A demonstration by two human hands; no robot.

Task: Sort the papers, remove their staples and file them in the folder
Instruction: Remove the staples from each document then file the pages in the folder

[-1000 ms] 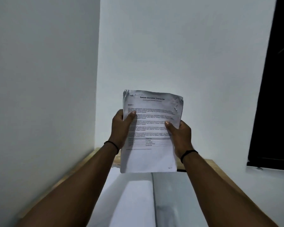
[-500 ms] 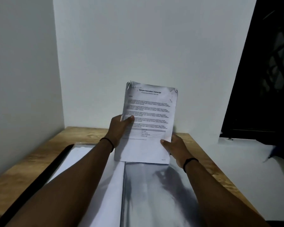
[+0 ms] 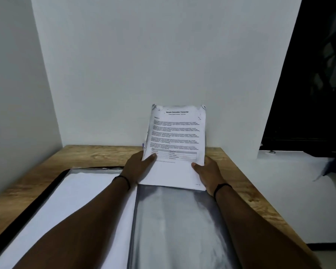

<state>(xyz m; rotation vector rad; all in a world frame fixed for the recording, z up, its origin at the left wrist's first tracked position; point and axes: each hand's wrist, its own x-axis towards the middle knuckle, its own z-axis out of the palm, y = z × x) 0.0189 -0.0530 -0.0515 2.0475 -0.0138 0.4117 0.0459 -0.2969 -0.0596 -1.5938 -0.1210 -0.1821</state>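
A stack of printed papers [image 3: 177,144], its top page headed "Sample Education Transcript" with crumpled upper corners, stands tilted with its lower edge down at the far end of the open folder. My left hand [image 3: 138,164] grips its lower left side, thumb on the front. My right hand [image 3: 208,169] holds the lower right side, thumb on the page. The folder lies open on the wooden table [image 3: 97,154]: a white sheet [image 3: 81,206] fills its left half, and a shiny clear plastic sleeve [image 3: 175,226] makes up the right half. No staple is plainly visible.
A black folder edge [image 3: 27,206] runs along the left of the white sheet. White walls close in behind and to the left. A dark window [image 3: 308,84] and a white ledge [image 3: 299,162] lie to the right of the table.
The paper stack has come down from in front of the wall to the far end of the folder's sleeve. Both hands slid lower on the stack. The view tipped down onto the table.
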